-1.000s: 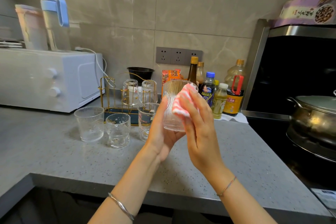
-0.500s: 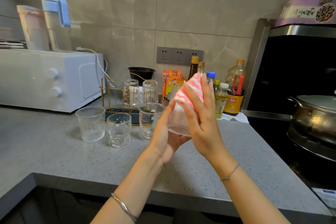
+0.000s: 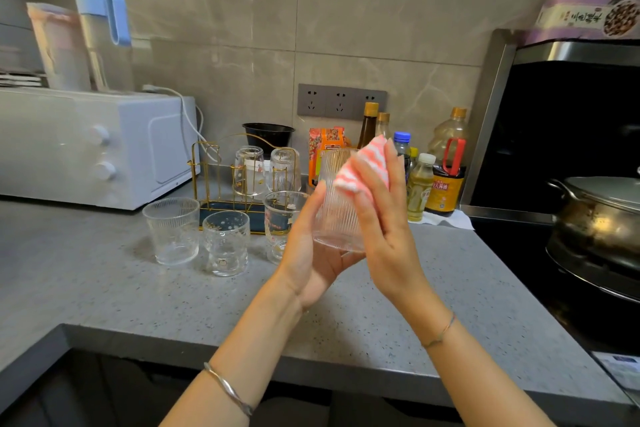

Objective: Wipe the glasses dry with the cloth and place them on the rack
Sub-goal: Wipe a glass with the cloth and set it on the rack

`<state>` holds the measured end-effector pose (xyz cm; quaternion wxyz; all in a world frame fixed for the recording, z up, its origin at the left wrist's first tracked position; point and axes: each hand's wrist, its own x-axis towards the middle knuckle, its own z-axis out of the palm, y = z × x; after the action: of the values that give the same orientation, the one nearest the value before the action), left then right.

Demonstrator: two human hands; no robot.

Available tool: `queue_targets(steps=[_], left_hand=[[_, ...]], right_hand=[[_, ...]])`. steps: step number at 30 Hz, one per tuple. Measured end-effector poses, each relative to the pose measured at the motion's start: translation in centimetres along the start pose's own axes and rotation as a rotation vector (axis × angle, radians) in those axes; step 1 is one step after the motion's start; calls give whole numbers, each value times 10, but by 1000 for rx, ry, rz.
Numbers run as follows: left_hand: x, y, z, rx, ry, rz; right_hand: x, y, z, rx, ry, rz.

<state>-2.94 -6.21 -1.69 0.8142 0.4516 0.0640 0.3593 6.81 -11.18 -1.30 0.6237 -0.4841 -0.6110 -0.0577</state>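
Note:
My left hand (image 3: 308,253) cups the base of a ribbed clear glass (image 3: 337,204), held upright above the counter. My right hand (image 3: 384,218) presses a pink-and-white striped cloth (image 3: 363,166) against the glass's right side near the rim. A gold wire rack (image 3: 207,180) stands behind, with two glasses (image 3: 248,172) (image 3: 285,168) hung upside down on it. Three more glasses stand upright on the counter in front of the rack: a ribbed one (image 3: 172,230), a dotted one (image 3: 226,243) and a printed one (image 3: 282,218) partly behind my left hand.
A white oven (image 3: 86,146) with jugs on top sits at the left. Sauce and oil bottles (image 3: 446,177) line the back wall beside a snack packet (image 3: 325,152). A steel pot (image 3: 602,218) rests on the stove at the right. The grey counter (image 3: 138,298) edge runs below my forearms.
The cloth and my right hand slid up the glass from its middle toward the rim. The glass tipped slightly and settled lower in my left palm.

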Motion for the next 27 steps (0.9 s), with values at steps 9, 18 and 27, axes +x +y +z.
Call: queue_targets(steps=[9, 18, 27], left_hand=[[0, -3, -4, 85, 62, 57], [4, 10, -4, 170, 86, 68], [5, 10, -4, 185, 41, 101]], right_hand=[[-5, 6, 5, 36, 16, 44], [-32, 6, 15, -40, -63, -83], [-17, -1, 14, -125, -34, -120]])
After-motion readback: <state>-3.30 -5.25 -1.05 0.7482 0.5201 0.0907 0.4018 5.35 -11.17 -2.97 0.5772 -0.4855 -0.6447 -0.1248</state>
